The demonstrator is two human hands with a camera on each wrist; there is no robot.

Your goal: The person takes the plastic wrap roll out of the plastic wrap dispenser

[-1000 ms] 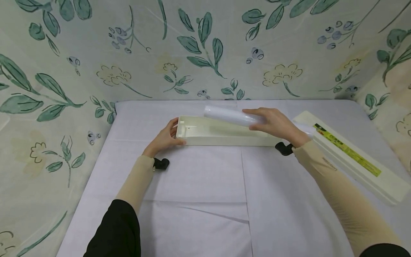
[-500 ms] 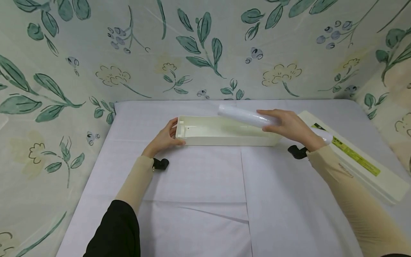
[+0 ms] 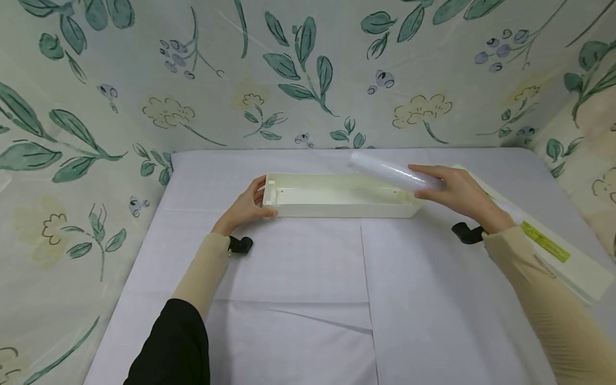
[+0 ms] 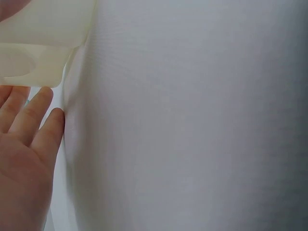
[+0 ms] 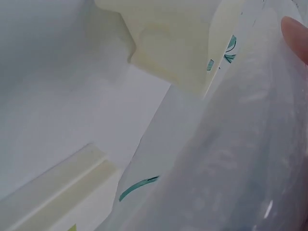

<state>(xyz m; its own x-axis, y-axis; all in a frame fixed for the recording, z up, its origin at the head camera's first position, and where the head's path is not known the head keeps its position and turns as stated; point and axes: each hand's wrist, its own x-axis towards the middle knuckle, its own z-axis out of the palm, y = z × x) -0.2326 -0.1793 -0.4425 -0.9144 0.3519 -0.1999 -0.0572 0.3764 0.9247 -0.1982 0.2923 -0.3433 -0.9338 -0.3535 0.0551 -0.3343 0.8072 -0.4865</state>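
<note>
A long cream plastic box, its top uncovered, lies across the white cloth in the head view. My left hand holds its left end, thumb at the front corner and fingers at the end wall. In the left wrist view, fingertips of the left hand meet the edge of the box. My right hand grips a shiny roll of cling film from above. The roll slants over the box's right end, left tip raised; its far part is hidden behind the hand and wrist. The roll fills much of the right wrist view.
A long cream lid-like piece with a yellow-green label lies diagonally at the right, partly under my right forearm. A floral cloth hangs behind the table and at both sides.
My right hand has moved right with the cling film roll, which now tilts more and uncovers more of the box's inside. The left hand and the box have stayed put.
</note>
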